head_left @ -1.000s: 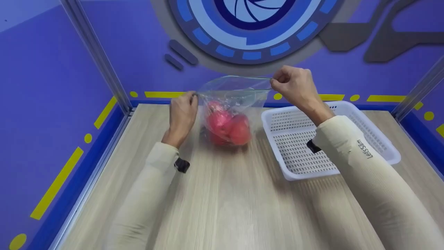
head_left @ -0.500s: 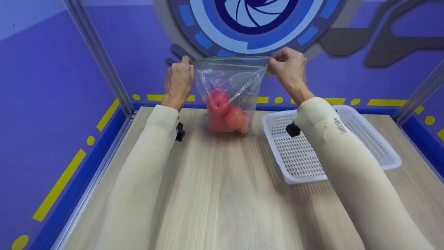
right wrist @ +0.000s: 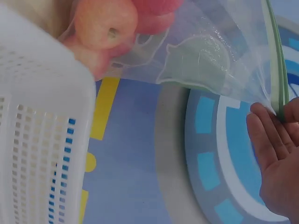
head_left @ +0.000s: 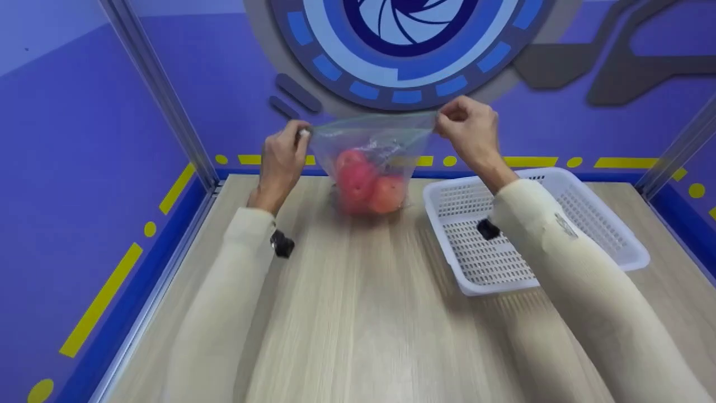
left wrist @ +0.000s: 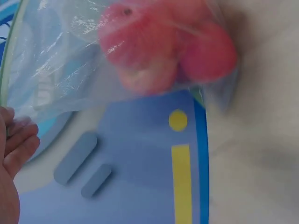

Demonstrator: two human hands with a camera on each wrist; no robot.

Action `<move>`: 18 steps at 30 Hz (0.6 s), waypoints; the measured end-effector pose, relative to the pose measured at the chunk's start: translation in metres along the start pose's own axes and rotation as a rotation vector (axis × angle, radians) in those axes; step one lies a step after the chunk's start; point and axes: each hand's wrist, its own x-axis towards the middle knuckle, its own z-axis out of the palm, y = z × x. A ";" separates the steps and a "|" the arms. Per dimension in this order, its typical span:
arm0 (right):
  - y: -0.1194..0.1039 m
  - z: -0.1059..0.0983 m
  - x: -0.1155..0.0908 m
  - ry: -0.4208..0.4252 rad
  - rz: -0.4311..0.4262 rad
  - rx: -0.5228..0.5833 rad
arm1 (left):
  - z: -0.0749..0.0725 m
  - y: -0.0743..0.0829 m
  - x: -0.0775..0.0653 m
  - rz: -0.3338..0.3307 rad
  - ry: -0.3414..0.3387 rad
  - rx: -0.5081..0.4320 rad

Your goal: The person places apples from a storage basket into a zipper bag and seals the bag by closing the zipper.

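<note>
A clear zip bag (head_left: 400, 148) hangs spread between both hands, its green-edged mouth at the top. Several red apples (head_left: 358, 182) lie bunched in its bottom, close above or on the table; I cannot tell whether they touch it. My left hand (head_left: 281, 159) pinches the bag's left top corner, seen also in the left wrist view beside the bag (left wrist: 51, 70). At the opposite corner, my right hand (head_left: 472, 131) pinches the edge between thumb and fingers. The right wrist view shows the green zip strip (right wrist: 276, 60) running into those fingers.
A white perforated plastic basket (head_left: 456, 268) stands on the wooden table (head_left: 358, 324) under my right forearm. Blue printed panels (head_left: 224, 73) wall the back and sides, with metal posts (head_left: 162, 95) at the corners.
Both hands rose with the bag, stretching it upright, then came down somewhat. The apples shifted inside the bag. Both hands kept their hold on the corners, and the basket stayed in place.
</note>
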 end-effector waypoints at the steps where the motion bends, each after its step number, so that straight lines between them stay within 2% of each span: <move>1: 0.002 -0.001 -0.007 -0.003 -0.032 -0.019 | -0.001 0.000 -0.008 -0.005 0.012 -0.057; 3: 0.002 -0.005 -0.021 -0.026 -0.083 -0.043 | -0.005 0.002 -0.023 -0.053 0.037 -0.192; 6: -0.001 -0.011 -0.042 -0.103 -0.131 -0.046 | -0.011 0.008 -0.043 -0.184 0.070 -0.401; 9: -0.002 -0.019 -0.062 -0.204 -0.154 -0.004 | -0.015 0.013 -0.063 -0.306 0.093 -0.534; 13: 0.005 -0.028 -0.086 -0.307 -0.173 0.054 | -0.015 0.018 -0.091 -0.416 0.133 -0.613; 18: 0.017 -0.033 -0.116 -0.403 -0.203 0.111 | -0.009 0.023 -0.116 -0.460 0.177 -0.646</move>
